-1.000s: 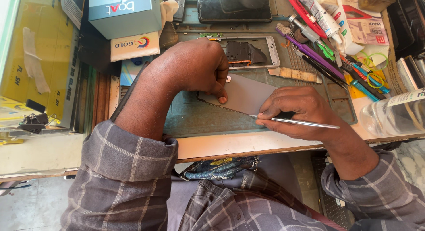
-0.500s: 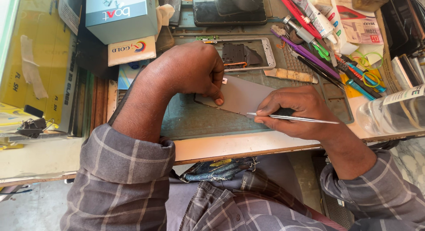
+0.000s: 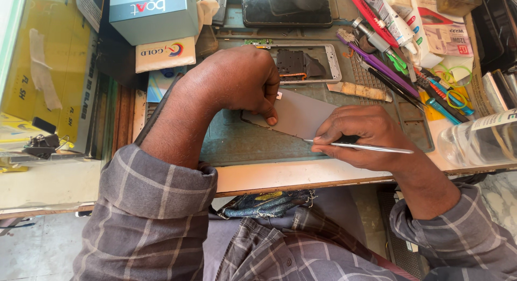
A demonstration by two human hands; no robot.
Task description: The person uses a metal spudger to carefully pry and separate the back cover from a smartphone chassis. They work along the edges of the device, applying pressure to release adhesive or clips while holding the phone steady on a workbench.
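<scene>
This is a small phone-repair workbench. A grey work mat (image 3: pixel 237 143) covers the counter, an opened phone frame (image 3: pixel 307 63) and a dark phone (image 3: pixel 286 8) lie on it, and screwdrivers and tweezers (image 3: pixel 398 79) crowd the side beside product boxes (image 3: pixel 153 14).

Grey plaid shirt, sleeves rolled above wrists.

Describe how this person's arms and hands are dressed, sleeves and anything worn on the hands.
Both arms wear a grey checked shirt with thin pale lines. The left sleeve is rolled up above the elbow, leaving the forearm bare; the right sleeve is pushed up only partway along the forearm. The left hand and right hand are bare: no gloves, and no rings or watch show.
</scene>
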